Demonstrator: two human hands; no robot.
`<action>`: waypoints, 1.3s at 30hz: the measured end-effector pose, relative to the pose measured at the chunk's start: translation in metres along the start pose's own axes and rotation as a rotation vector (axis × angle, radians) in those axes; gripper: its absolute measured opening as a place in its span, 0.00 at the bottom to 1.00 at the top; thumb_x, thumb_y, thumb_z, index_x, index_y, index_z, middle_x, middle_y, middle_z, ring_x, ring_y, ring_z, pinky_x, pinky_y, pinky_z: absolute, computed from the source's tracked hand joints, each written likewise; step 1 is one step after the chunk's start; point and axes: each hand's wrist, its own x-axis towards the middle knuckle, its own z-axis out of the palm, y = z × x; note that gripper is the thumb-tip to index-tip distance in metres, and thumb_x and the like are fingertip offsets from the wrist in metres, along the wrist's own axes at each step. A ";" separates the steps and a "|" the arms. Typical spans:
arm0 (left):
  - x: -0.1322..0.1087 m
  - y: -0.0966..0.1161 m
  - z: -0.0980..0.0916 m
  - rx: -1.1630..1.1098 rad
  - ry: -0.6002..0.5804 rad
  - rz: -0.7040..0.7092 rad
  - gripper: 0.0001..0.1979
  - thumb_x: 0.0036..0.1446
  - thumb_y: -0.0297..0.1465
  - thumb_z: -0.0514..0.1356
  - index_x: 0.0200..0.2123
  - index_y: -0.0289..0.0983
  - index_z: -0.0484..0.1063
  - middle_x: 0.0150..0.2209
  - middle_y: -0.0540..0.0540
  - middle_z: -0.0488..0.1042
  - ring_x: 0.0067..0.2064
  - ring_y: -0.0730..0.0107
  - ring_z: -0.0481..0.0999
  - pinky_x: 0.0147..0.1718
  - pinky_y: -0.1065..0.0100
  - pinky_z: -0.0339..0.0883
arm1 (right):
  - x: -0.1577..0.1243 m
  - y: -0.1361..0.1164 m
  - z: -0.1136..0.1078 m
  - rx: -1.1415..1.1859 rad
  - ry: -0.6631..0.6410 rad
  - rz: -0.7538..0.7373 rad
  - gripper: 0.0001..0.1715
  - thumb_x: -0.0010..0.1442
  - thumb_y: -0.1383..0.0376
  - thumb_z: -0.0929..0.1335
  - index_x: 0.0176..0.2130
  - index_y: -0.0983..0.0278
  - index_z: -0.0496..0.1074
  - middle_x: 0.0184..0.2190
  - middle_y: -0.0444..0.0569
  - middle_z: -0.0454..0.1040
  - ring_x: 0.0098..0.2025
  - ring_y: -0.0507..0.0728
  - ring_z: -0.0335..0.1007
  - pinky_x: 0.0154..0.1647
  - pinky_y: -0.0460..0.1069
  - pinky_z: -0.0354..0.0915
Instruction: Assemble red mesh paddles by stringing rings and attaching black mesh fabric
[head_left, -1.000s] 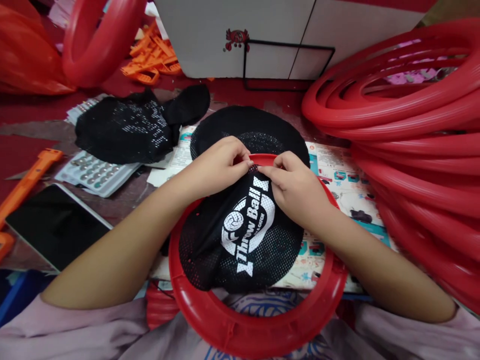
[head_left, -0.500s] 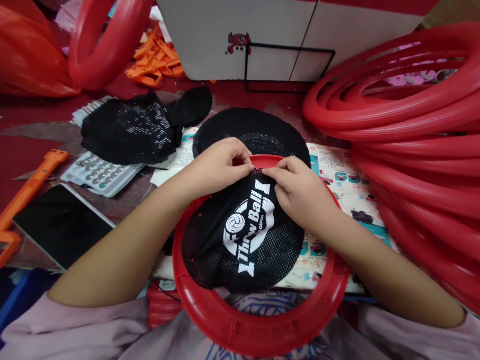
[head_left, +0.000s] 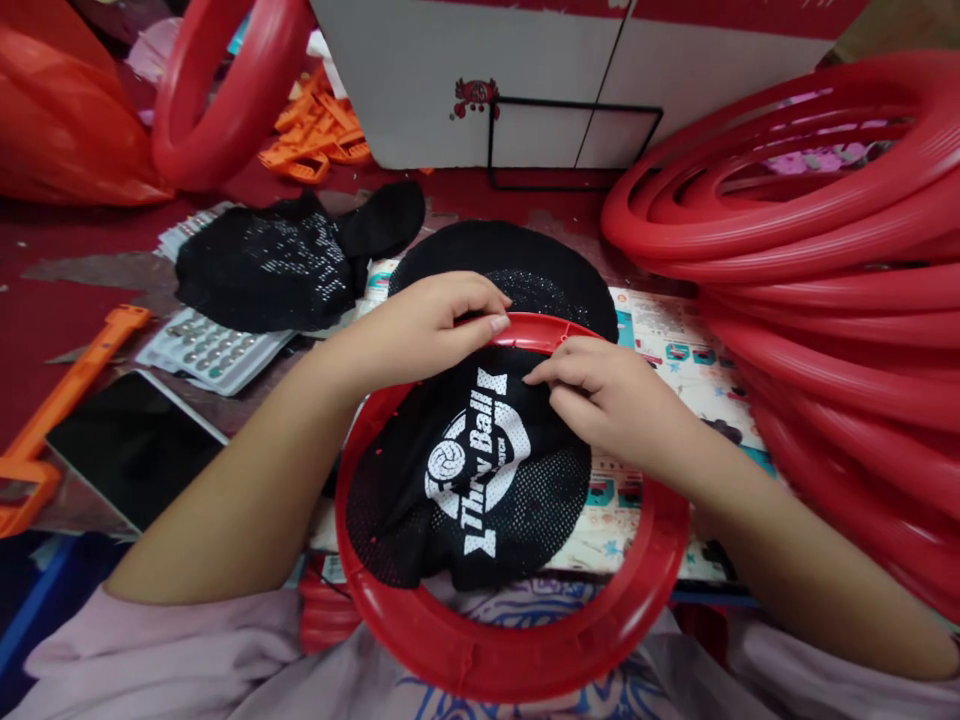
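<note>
A red plastic ring [head_left: 517, 640] lies in front of me, half on my lap. A black mesh net [head_left: 480, 470] printed with a white "Throw Ball" logo is stretched partly inside it. My left hand [head_left: 424, 325] grips the ring's far rim, thumb along its edge. My right hand [head_left: 600, 395] pinches the net's top edge just inside that rim. A second black mesh disc [head_left: 517, 265] lies flat beyond the ring.
A tall stack of red rings [head_left: 810, 260] fills the right side. Another black net [head_left: 277, 265], a calculator [head_left: 206, 350], a dark tablet [head_left: 127, 445] and orange plastic parts [head_left: 52, 410] lie at left. Printed sheets [head_left: 675, 350] cover the table. A white cabinet [head_left: 540, 80] stands behind.
My left hand has shifted from pinching the net to gripping the ring's far rim. My right hand moved slightly down and right with the net edge. The net sits lower in the ring.
</note>
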 end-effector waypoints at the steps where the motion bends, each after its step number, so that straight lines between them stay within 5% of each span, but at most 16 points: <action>1: 0.001 0.000 0.001 -0.046 -0.027 0.044 0.14 0.60 0.38 0.53 0.36 0.36 0.75 0.48 0.45 0.76 0.49 0.63 0.74 0.50 0.63 0.64 | -0.001 0.002 0.002 -0.054 0.060 -0.023 0.19 0.56 0.75 0.62 0.39 0.68 0.80 0.34 0.51 0.77 0.37 0.54 0.73 0.41 0.49 0.67; 4: 0.002 0.000 0.006 -0.118 -0.045 0.057 0.12 0.57 0.37 0.57 0.32 0.37 0.77 0.49 0.46 0.76 0.48 0.63 0.75 0.50 0.63 0.65 | -0.004 0.006 0.006 -0.236 0.194 -0.091 0.18 0.58 0.72 0.61 0.38 0.68 0.80 0.30 0.52 0.74 0.32 0.55 0.69 0.35 0.50 0.65; 12: 0.006 0.000 0.014 -0.172 0.005 -0.063 0.06 0.49 0.32 0.64 0.27 0.37 0.79 0.45 0.46 0.75 0.44 0.64 0.75 0.52 0.59 0.64 | -0.004 0.014 0.016 -0.492 0.296 -0.231 0.20 0.64 0.68 0.59 0.35 0.65 0.79 0.29 0.53 0.71 0.32 0.57 0.62 0.33 0.51 0.59; 20: 0.006 -0.002 0.016 -0.295 0.042 -0.158 0.07 0.50 0.32 0.61 0.25 0.35 0.74 0.43 0.45 0.76 0.41 0.66 0.75 0.47 0.60 0.65 | -0.002 0.019 0.020 -0.555 0.302 -0.229 0.18 0.64 0.68 0.60 0.40 0.65 0.79 0.29 0.52 0.71 0.32 0.57 0.59 0.32 0.51 0.55; 39: 0.009 -0.004 0.026 -0.119 0.110 -0.059 0.07 0.52 0.32 0.59 0.25 0.35 0.73 0.39 0.45 0.74 0.41 0.65 0.73 0.45 0.62 0.66 | -0.004 0.013 0.018 -0.732 0.296 -0.205 0.15 0.63 0.68 0.63 0.39 0.63 0.79 0.27 0.51 0.69 0.31 0.59 0.56 0.31 0.52 0.50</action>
